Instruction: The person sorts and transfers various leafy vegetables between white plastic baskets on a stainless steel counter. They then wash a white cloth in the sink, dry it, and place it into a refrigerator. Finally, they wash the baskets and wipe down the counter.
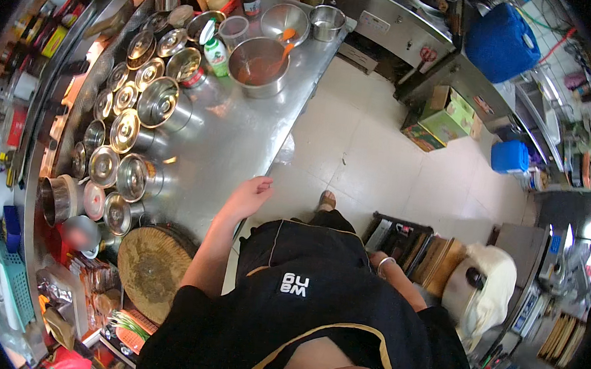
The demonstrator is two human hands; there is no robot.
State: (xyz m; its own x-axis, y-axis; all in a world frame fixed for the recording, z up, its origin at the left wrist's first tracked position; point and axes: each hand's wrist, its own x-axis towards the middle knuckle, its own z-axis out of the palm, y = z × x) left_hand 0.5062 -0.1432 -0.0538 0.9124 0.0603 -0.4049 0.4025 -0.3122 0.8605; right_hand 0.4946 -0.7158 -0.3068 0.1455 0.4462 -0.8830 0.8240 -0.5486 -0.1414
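My left hand (249, 197) hangs loosely curled at the edge of a stainless steel table (219, 140), and I see nothing in it. At my right side my right hand (376, 258), with a band on the wrist, is partly hidden by my black apron; its fingers cannot be made out. Farther along the table stands a steel pot (257, 87) with reddish-brown liquid and an orange ladle (285, 55) in it. A green and white spray bottle (215, 55) stands beside the pot. Several lidded steel pots (160, 105) crowd the table's left side.
A round wooden chopping block (153, 272) lies near my left elbow. To my right are a black crate (399, 240) and a container draped with a pale cloth (496, 289). Ahead, cardboard boxes (446, 116) and a blue jerrycan (510, 156) stand beyond the tiled floor (364, 132).
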